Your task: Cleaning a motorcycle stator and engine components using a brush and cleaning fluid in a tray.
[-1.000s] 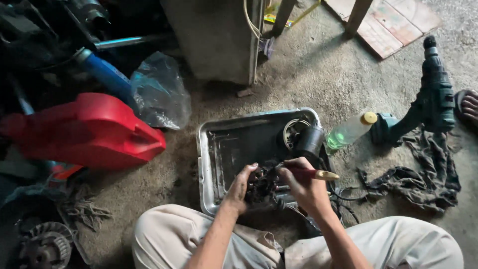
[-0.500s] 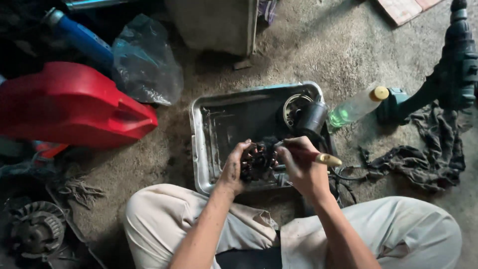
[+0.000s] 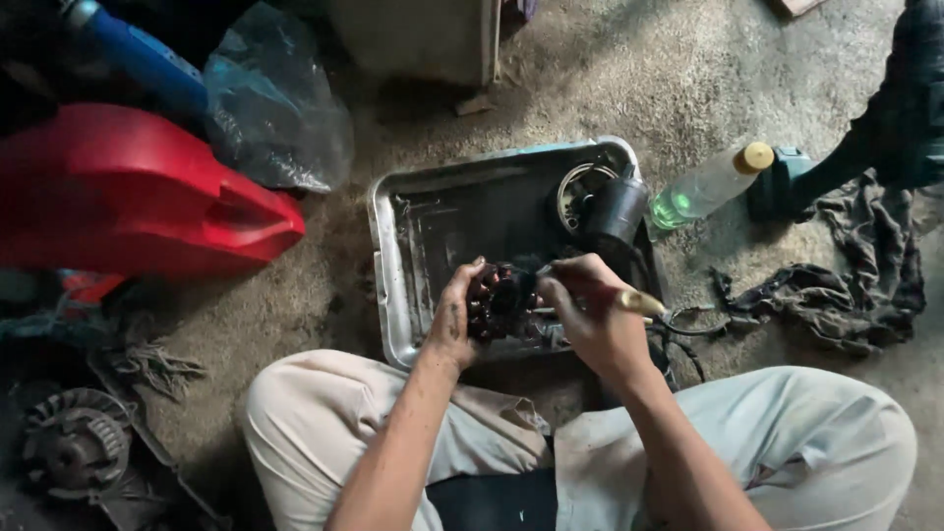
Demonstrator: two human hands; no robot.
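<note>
Both hands work over the near edge of a metal tray: left hand fingers wrapped around a dark greasy part, right hand fingers closed on a brush.

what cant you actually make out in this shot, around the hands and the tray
Head view only:
- The dark part held by the left hand: grimy and half covered by fingers, its kind unclear.
- The tool in the right hand: only the yellowish handle end shows; its tip is hidden behind the hand.
- The metal tray: near edge hidden by hands and knees.
- The dark power tool: cut off by the right edge.
</note>
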